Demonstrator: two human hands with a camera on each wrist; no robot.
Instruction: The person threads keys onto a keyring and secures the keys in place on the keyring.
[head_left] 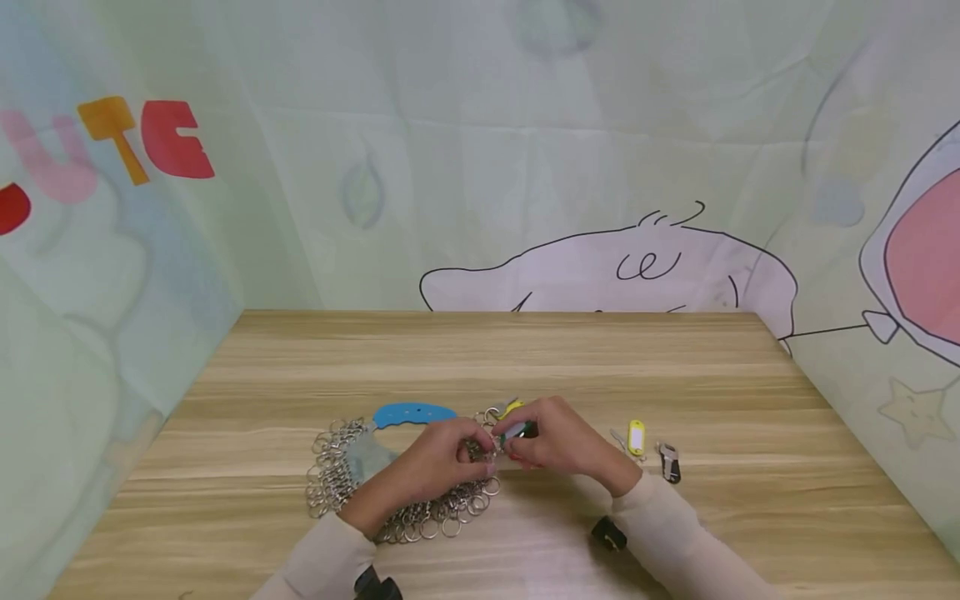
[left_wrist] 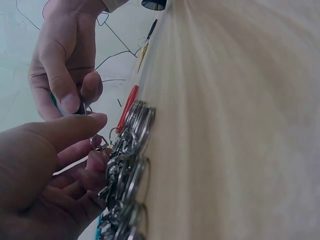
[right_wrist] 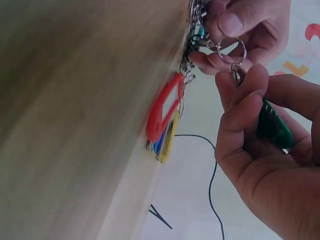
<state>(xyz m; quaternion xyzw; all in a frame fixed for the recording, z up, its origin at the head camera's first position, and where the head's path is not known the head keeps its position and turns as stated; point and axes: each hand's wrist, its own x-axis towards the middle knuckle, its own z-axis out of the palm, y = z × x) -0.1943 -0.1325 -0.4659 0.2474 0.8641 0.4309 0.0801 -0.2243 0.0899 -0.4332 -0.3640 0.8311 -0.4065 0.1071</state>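
Observation:
My right hand [head_left: 558, 437] holds a green key tag [right_wrist: 274, 125] between its thumb and fingers. From the tag's end hangs a metal split ring [right_wrist: 244, 52], which reaches across to my left hand [head_left: 438, 454]. The left thumb and fingers pinch small metal links by that ring, close to the right fingertips. Under and around the left hand spreads a mass of metal rings [head_left: 330, 475], joined to a blue curved handle [head_left: 412, 412]. In the right wrist view, a red key tag [right_wrist: 165, 107] and a yellow one lie against the rings.
Right of my hands on the wooden table [head_left: 750, 400] lie a yellow key tag [head_left: 636, 437] with a key and a small black-and-silver metal item [head_left: 670, 462]. Printed fabric walls [head_left: 480, 150] stand along the table's back and sides.

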